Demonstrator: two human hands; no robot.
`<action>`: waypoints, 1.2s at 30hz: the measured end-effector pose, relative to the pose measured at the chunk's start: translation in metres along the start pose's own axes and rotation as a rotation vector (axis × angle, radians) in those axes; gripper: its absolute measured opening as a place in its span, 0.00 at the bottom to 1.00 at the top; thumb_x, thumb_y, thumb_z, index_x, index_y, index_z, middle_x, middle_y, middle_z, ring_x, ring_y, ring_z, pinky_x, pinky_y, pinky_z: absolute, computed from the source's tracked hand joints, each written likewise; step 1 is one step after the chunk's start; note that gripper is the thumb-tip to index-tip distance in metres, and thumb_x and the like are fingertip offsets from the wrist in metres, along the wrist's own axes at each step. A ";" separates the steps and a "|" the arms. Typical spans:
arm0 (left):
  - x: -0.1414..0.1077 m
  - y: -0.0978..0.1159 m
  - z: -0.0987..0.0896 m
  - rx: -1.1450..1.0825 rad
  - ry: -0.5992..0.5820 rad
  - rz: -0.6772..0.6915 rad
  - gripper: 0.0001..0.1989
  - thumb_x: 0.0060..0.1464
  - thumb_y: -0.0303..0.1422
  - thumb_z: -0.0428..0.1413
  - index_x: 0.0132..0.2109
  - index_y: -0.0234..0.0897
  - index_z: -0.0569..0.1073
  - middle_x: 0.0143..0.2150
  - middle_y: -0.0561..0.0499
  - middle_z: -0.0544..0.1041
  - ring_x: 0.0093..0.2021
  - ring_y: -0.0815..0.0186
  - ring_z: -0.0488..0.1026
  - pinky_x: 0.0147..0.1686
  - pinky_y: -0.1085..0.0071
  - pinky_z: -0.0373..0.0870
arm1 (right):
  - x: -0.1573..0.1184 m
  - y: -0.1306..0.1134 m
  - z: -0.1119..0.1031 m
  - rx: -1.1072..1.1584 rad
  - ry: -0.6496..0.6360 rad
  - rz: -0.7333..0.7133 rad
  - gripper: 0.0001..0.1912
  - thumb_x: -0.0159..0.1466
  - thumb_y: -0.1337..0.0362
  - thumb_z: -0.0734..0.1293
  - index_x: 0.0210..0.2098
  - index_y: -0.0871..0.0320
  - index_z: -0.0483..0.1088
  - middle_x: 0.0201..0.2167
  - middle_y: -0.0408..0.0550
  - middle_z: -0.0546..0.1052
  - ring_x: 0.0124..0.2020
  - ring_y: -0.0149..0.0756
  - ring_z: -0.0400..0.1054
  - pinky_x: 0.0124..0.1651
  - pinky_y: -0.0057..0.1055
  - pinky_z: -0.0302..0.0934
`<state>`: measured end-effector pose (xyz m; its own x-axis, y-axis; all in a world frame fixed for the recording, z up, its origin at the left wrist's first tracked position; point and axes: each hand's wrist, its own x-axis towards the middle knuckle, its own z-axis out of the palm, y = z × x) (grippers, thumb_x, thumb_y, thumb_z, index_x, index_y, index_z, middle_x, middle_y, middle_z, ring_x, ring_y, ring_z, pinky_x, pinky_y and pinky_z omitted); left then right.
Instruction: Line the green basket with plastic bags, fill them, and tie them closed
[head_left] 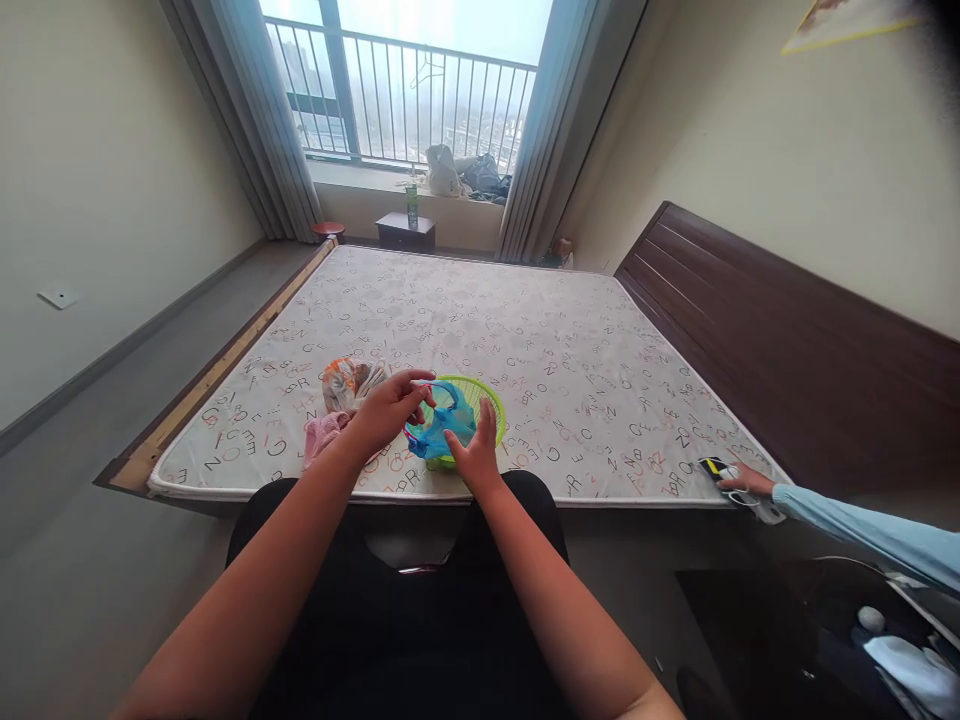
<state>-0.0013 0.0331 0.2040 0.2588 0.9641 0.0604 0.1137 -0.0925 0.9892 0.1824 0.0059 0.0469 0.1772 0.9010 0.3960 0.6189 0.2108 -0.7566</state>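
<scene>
A thin blue plastic bag (448, 425) lies bunched over a lime-green basket (491, 392) at the near edge of the mattress. My left hand (388, 408) reaches in from the left, thumb and fingers closed on the bag's edge near a pinkish strip. On the other side, my right hand (478, 450) is open, thumb apart from the fingers, close against the bag. Left of the basket sit a pink cloth (324, 436) and a knotted white-and-orange plastic bag (346, 382), partly behind my left forearm. What the blue bag holds, if anything, cannot be made out.
The letter-printed mattress (480, 310) spreads ahead, with a dark wooden headboard (735, 310) on the right. Another person's hand (750, 480) touches a dark object with yellow on the right corner. A small nightstand (405, 230) with a green bottle stands by the window.
</scene>
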 end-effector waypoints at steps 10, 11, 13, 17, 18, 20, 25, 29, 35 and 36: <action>0.010 0.022 0.001 0.080 0.016 0.168 0.16 0.60 0.41 0.59 0.52 0.39 0.77 0.35 0.51 0.82 0.28 0.68 0.75 0.33 0.70 0.75 | 0.063 0.016 0.013 -0.046 -0.549 -0.013 0.17 0.72 0.55 0.63 0.55 0.52 0.74 0.49 0.50 0.81 0.50 0.43 0.75 0.52 0.34 0.65; 0.011 0.023 0.001 0.076 0.035 0.174 0.16 0.60 0.40 0.59 0.52 0.39 0.77 0.35 0.50 0.82 0.29 0.68 0.76 0.33 0.70 0.75 | 0.065 0.020 0.010 -0.062 -0.553 -0.016 0.16 0.72 0.55 0.61 0.51 0.53 0.76 0.46 0.49 0.82 0.48 0.43 0.76 0.49 0.33 0.65; 0.015 0.022 -0.002 0.040 0.102 0.179 0.15 0.59 0.39 0.59 0.50 0.38 0.78 0.35 0.50 0.82 0.27 0.69 0.75 0.32 0.71 0.74 | 0.064 0.028 0.003 -0.093 -0.524 -0.007 0.18 0.74 0.53 0.59 0.47 0.54 0.77 0.44 0.51 0.83 0.46 0.44 0.76 0.45 0.32 0.64; 0.023 0.011 -0.010 -0.142 0.347 0.161 0.14 0.57 0.38 0.60 0.49 0.38 0.76 0.36 0.50 0.82 0.21 0.73 0.69 0.26 0.73 0.72 | 0.055 0.040 -0.012 -0.155 -0.438 0.018 0.19 0.73 0.50 0.60 0.45 0.56 0.76 0.40 0.54 0.82 0.44 0.45 0.76 0.44 0.33 0.62; 0.025 0.008 -0.013 -0.188 0.395 0.150 0.15 0.57 0.38 0.60 0.49 0.38 0.75 0.36 0.50 0.82 0.21 0.73 0.69 0.26 0.73 0.72 | 0.053 0.041 -0.014 -0.166 -0.433 0.017 0.18 0.70 0.49 0.63 0.45 0.55 0.75 0.39 0.53 0.82 0.43 0.45 0.76 0.44 0.32 0.61; 0.027 0.005 -0.018 -0.224 0.443 0.126 0.17 0.56 0.38 0.61 0.51 0.38 0.74 0.36 0.49 0.82 0.22 0.73 0.69 0.28 0.72 0.74 | 0.051 0.041 -0.017 -0.178 -0.448 0.021 0.16 0.64 0.49 0.71 0.43 0.53 0.76 0.38 0.51 0.82 0.43 0.45 0.76 0.46 0.33 0.62; 0.022 0.018 -0.017 -0.092 0.357 0.067 0.17 0.57 0.40 0.60 0.51 0.37 0.74 0.39 0.47 0.83 0.23 0.72 0.73 0.28 0.72 0.75 | 0.056 0.032 -0.015 -0.193 -0.506 0.104 0.10 0.57 0.64 0.74 0.40 0.53 0.77 0.42 0.51 0.82 0.52 0.48 0.74 0.58 0.41 0.63; 0.014 0.032 -0.004 -0.046 0.216 0.038 0.16 0.59 0.41 0.58 0.51 0.39 0.75 0.44 0.47 0.83 0.28 0.69 0.78 0.30 0.70 0.77 | 0.062 -0.001 -0.033 -0.115 -0.474 0.075 0.35 0.58 0.67 0.71 0.65 0.53 0.66 0.68 0.56 0.67 0.71 0.51 0.57 0.70 0.50 0.53; -0.002 0.040 0.021 0.056 -0.031 0.022 0.18 0.62 0.40 0.56 0.57 0.43 0.73 0.44 0.47 0.83 0.36 0.62 0.81 0.34 0.67 0.79 | 0.059 -0.091 -0.076 0.414 -0.440 -0.164 0.48 0.61 0.55 0.74 0.74 0.45 0.48 0.68 0.51 0.66 0.67 0.45 0.63 0.66 0.46 0.61; -0.006 0.042 0.023 0.092 -0.039 0.041 0.19 0.62 0.39 0.56 0.59 0.44 0.72 0.44 0.48 0.83 0.38 0.61 0.82 0.35 0.67 0.79 | 0.059 -0.101 -0.080 0.448 -0.437 -0.133 0.43 0.63 0.55 0.73 0.72 0.46 0.53 0.62 0.50 0.73 0.61 0.43 0.70 0.62 0.45 0.65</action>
<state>0.0241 0.0179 0.2419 0.3019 0.9487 0.0940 0.1894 -0.1564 0.9694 0.1914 0.0072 0.1883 -0.2660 0.9076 0.3249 0.2173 0.3848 -0.8970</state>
